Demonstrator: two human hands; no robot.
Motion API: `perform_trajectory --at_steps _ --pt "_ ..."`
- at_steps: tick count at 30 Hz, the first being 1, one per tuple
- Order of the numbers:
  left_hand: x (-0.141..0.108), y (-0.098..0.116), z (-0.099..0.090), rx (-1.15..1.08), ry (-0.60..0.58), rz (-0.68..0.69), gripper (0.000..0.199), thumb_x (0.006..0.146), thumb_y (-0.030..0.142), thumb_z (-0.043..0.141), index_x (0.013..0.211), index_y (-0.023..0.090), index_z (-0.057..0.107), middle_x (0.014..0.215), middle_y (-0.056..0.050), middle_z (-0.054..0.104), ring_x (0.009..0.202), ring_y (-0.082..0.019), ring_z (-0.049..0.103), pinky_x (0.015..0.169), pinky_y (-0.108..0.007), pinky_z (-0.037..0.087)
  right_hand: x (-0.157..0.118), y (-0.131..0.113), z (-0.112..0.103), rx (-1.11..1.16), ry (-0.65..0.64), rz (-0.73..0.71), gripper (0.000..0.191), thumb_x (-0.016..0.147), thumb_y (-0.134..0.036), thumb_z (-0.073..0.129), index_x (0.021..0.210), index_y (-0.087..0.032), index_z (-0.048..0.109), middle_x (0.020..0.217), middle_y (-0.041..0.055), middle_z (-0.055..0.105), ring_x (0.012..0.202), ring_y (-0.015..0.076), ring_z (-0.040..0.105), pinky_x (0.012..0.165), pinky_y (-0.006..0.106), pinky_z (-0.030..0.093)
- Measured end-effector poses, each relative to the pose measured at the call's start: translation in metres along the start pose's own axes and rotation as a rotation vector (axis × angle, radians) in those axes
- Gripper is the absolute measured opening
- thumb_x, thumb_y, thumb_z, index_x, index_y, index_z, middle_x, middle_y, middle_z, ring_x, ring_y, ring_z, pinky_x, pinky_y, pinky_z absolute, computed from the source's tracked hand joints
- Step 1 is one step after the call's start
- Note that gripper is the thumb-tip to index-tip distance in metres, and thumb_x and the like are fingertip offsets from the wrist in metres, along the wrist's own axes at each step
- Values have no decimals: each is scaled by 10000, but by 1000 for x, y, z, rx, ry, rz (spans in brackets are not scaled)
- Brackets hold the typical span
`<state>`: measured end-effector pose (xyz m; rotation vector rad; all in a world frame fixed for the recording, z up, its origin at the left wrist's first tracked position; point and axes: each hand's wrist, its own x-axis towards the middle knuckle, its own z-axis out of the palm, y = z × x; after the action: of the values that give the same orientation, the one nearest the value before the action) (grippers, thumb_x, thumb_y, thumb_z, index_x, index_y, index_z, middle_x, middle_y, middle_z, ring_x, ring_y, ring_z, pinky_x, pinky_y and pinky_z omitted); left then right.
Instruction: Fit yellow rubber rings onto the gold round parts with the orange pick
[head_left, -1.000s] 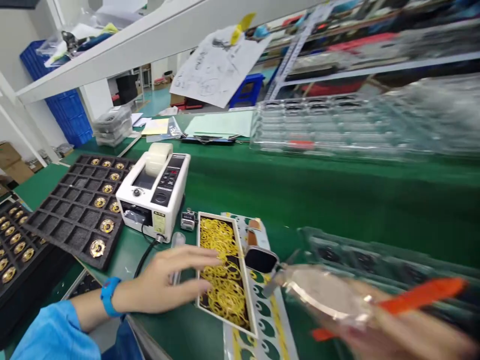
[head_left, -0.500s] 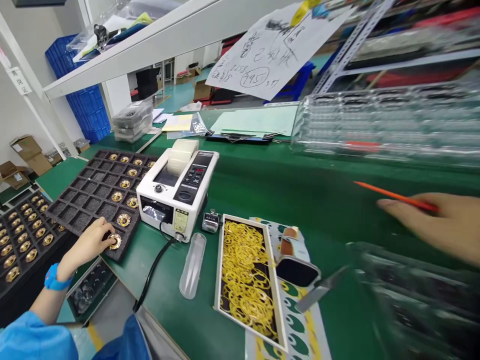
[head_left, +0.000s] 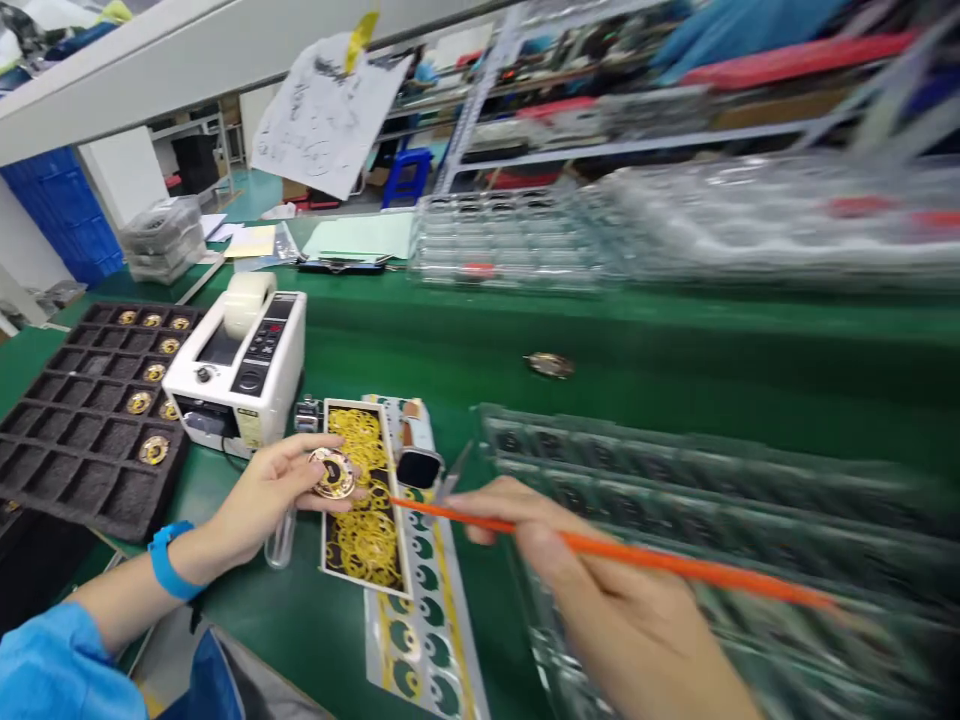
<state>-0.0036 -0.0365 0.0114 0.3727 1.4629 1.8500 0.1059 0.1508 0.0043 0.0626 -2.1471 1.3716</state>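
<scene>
My left hand [head_left: 259,500] pinches a round gold-coloured disc [head_left: 334,472] with a ring of small marks and a dark centre. It is held over the left side of a white-rimmed box [head_left: 406,560] filled with thin yellow rings [head_left: 375,540]. My right hand [head_left: 622,620] grips a slim orange pointed stick [head_left: 675,562], its tip pointing left at the box's right edge, a short way from the disc. To the left lies a black foam tray [head_left: 56,505] with square pockets, several holding similar gold discs [head_left: 154,450].
A white tape dispenser [head_left: 232,375] stands behind my left hand. Clear plastic trays [head_left: 600,450] lie at right, and more clear trays [head_left: 510,240] stand at the back. A round shiny piece [head_left: 551,365] rests on the green bench. A cut-out sheet [head_left: 427,640] extends from beneath the box.
My left hand has lifted a gold disc from the foam tray and brought it right, over the ring box. My right hand has moved in with the orange stick. The view has turned right.
</scene>
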Motion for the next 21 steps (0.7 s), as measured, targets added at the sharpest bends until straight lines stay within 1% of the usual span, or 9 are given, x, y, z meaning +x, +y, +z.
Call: perform_trajectory --at_steps 2,5,9,11,13,15,18,19,21 --pt "13 -9 12 -57 -33 -21 314 812 235 615 1110 159 550 982 -77 687 905 -203 683 871 -326 536 -10 -2 0 -7 13 -17 270 955 -395 462 841 -280 677 770 23 669 707 172 649 588 246 533" --pt "23 -21 21 -104 -75 23 286 807 185 596 1085 193 532 1072 -66 660 1031 -224 643 964 -380 497 -22 2 3 -16 71 27 188 935 -294 509 826 -241 654 761 32 664 695 171 643 580 241 526" --pt "22 -32 24 -85 -145 118 278 863 222 575 1133 239 510 1188 -55 606 1147 -222 577 1010 -391 468 -29 8 10 6 122 112 149 915 -242 523 841 -227 651 760 31 672 687 168 649 574 240 527" --pt "21 -34 23 -67 -168 128 282 887 235 558 1162 254 501 1249 -54 577 1162 -214 566 1015 -379 464 -30 10 13 3 122 107 140 907 -200 521 859 -223 650 785 33 680 698 167 655 591 249 540" --pt "20 -34 22 -61 -169 112 280 893 228 547 1169 256 505 1267 -55 572 1158 -214 570 1001 -370 473 -32 13 14 -9 82 8 166 896 -132 510 914 -217 651 824 38 684 734 166 659 614 259 552" --pt "20 -33 20 -66 -150 82 283 882 204 542 1160 250 518 1255 -56 585 1146 -219 578 973 -360 492 -34 18 14 -50 21 -174 220 891 -69 487 995 -188 640 872 61 687 798 171 659 657 276 568" --pt "20 -30 19 -96 -118 45 284 852 178 540 1131 230 536 1204 -64 623 1093 -226 612 918 -351 524 -37 25 12 -241 -81 -470 261 908 -29 429 1068 -108 619 936 113 700 896 203 655 752 346 587" --pt "20 -30 19 -107 -108 35 284 845 175 540 1125 222 538 1186 -67 634 1072 -228 623 907 -356 531 -38 27 11 -316 -117 -541 268 918 -31 404 1067 -87 620 950 124 705 914 217 656 777 372 589" --pt "21 -30 20 -124 -95 16 280 843 178 540 1121 209 537 1153 -73 650 1043 -229 637 908 -373 532 -37 26 8 -409 -185 -627 296 935 -40 357 1054 -64 627 958 131 712 920 234 664 805 403 590"
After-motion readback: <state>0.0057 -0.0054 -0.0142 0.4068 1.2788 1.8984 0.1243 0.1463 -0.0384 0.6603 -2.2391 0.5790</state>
